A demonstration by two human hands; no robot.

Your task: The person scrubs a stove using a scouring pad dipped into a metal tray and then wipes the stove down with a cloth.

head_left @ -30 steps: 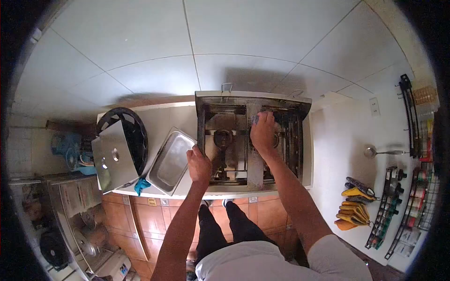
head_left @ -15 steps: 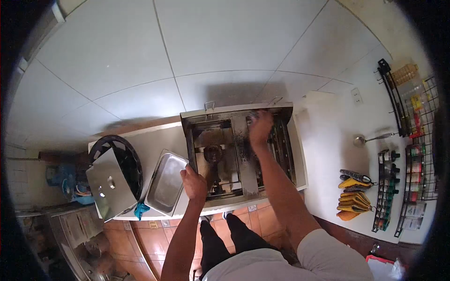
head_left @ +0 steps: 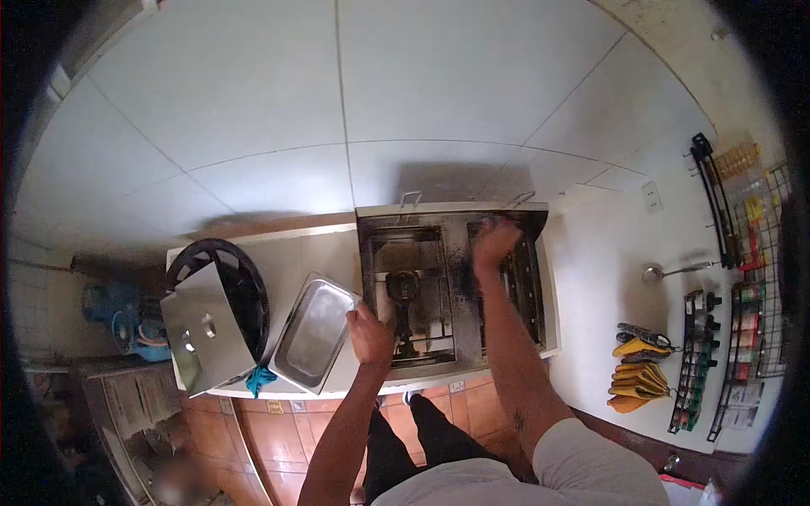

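My left hand is closed on the right rim of a shallow rectangular steel pan, which rests tilted sideways on the white counter. Just right of it is a grimy two-burner gas stove with a dark burner in its left well. My right hand reaches to the back of the stove's right well. Its fingers are curled around a small dark thing that I cannot make out. The forearm covers part of that well.
Left on the counter lie a black round rack, a steel lid and a teal cloth. A ladle, yellow cloths and spice racks hang on the right wall. A blue machine stands far left.
The whole view has shifted, so the stove and pan sit lower and farther right. My left hand keeps its hold on the pan; my right hand remains at the back of the right well.
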